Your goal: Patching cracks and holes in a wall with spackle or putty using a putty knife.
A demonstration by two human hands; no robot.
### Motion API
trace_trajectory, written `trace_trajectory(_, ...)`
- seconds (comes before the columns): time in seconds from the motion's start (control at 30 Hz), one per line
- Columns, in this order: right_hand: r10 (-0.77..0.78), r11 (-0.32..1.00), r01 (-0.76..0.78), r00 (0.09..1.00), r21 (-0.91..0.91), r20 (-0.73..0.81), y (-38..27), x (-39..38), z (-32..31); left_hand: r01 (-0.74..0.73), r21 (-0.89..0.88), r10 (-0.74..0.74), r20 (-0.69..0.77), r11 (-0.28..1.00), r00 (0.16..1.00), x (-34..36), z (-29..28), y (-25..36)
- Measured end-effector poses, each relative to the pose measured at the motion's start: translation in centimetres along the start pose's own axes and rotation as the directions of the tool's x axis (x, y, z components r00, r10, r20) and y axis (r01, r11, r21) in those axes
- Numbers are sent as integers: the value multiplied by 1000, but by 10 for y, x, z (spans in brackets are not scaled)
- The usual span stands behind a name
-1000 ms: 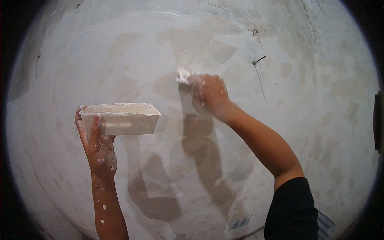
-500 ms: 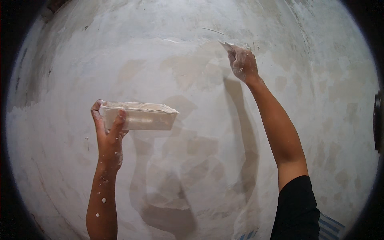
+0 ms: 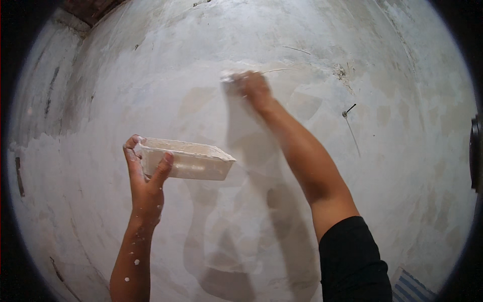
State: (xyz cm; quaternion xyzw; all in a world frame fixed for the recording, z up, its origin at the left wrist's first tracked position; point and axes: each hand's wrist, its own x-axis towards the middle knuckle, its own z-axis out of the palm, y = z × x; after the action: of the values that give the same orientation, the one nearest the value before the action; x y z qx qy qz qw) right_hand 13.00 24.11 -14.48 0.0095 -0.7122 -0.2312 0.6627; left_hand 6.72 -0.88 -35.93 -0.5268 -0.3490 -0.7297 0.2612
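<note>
My left hand grips one end of a pale, translucent rectangular tub, thumb on its near side. Off-white plaster paste lies in the tub and crusts its rim; the tub tilts down slightly to the right. Up against the wall, my right hand is closed and smeared by motion. It holds a putty knife, whose blade is blurred with white paste around it. Splashes of white paste dot my left forearm and fingers.
A dark nail sticks out of the wall to the right of my right arm, with a thin shadow below it. Rough, chipped plaster lies above it. A blue-striped item shows at lower right, a dark object at the right rim.
My right hand has swept left and slightly down along the wall with the putty knife, uncovering the nail. The tub in my left hand sits slightly lower and further right in view.
</note>
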Motion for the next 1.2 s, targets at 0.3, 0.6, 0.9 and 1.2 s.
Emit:
trace_trajectory(0.3,-203,977,192,973,-96,-111,63,-16,-23,45,44,-44,-8,998,999,3,-9,-12)
trace_trajectory(0.6,468,752,-518,855,-409,-222,111,-5,-75,50,32,-48,-53,998,997,6,-4,-11)
trace_trajectory(0.9,-30,996,23,996,91,78,-5,-6,-45,128,-104,-134,-48,986,990,2,-6,-8)
trace_trajectory(1.2,392,775,-451,893,-442,-222,80,-26,-136,166,-173,-157,67,971,985,4,-4,3)
